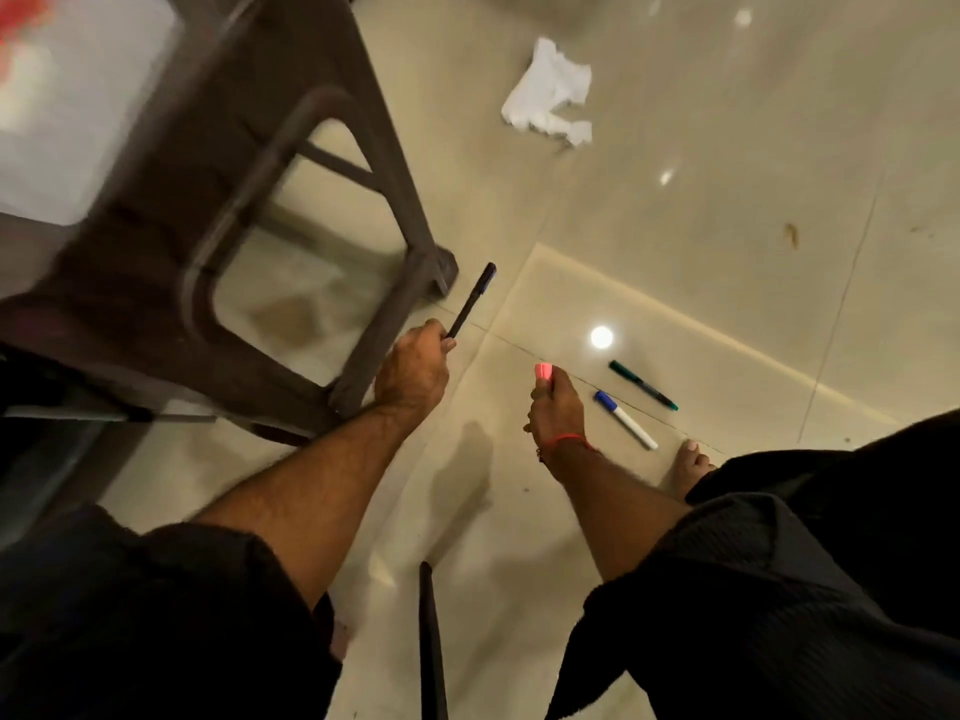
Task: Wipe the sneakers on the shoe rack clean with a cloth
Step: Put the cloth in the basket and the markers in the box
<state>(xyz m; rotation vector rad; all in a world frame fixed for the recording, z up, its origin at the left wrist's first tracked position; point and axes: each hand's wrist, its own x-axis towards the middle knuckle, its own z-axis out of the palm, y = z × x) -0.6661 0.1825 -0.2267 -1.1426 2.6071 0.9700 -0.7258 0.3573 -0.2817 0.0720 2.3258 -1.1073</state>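
A crumpled white cloth (550,93) lies on the tiled floor at the top middle, far from both hands. My left hand (413,374) grips a dark pen (472,298) that points up and away, beside the leg of a brown plastic stool. My right hand (553,405) holds a pink marker (544,371), of which only the tip shows above the fingers. No sneakers or shoe rack appear in the head view.
The brown stool (291,163) fills the upper left. A blue-capped white marker (626,419) and a green marker (643,385) lie on the floor right of my right hand. My bare foot (691,467) rests nearby. A dark rod (431,641) stands at the bottom middle.
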